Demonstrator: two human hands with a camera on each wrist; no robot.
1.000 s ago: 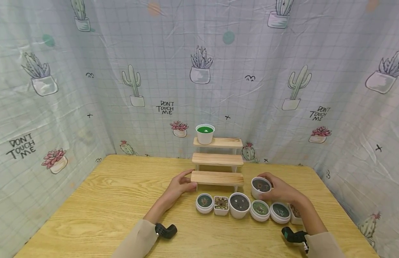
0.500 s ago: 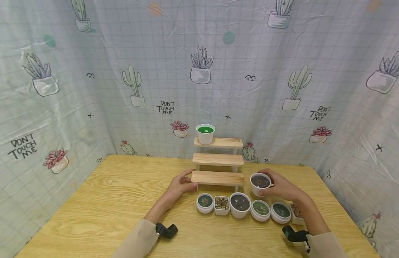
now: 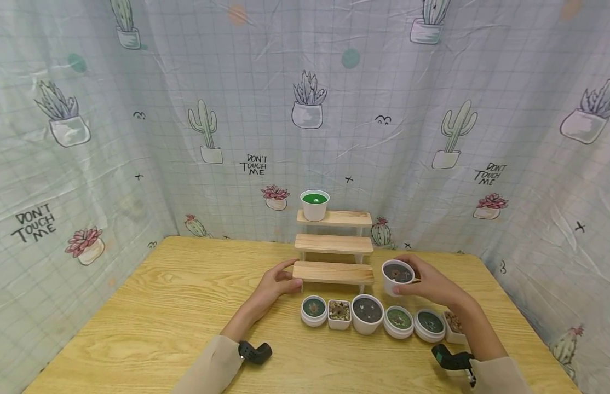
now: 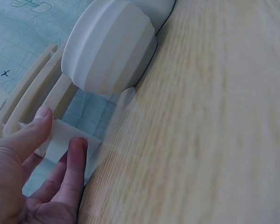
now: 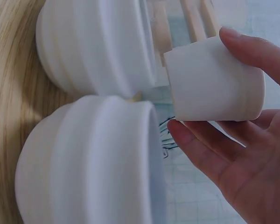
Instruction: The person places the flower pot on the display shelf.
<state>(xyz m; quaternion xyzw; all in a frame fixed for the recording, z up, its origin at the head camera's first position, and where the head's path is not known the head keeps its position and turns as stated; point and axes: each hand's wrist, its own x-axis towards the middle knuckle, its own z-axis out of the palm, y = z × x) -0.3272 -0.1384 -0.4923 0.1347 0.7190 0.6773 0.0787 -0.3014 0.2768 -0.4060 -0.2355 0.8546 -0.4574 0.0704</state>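
Note:
A stepped stand with three wooden shelves (image 3: 333, 272) stands on the table. My left hand (image 3: 269, 287) grips its lowest step at the left end. In the left wrist view, the thumb presses the wood's end and the fingers lie by the pale side support (image 4: 67, 135). To the right of that step, my right hand (image 3: 428, 282) holds a small white plant pot (image 3: 395, 272) with a dark, soil-like top. Thumb and fingers clasp the pot from opposite sides in the right wrist view, raised off the table. A green-topped white pot (image 3: 315, 207) sits on the top shelf's left end.
In front of the stand runs a row of white pots: a round one (image 3: 314, 310), a square pebbled one (image 3: 339, 312), a larger dark-topped one (image 3: 367, 314) and several more. My right forearm partly covers the last square pot (image 3: 454, 325). A cactus-print curtain (image 3: 305, 148) hangs behind.
My right hand has raised the dark-topped pot slightly and shifted it a little left, toward the stand. My left hand stays at the lowest step.

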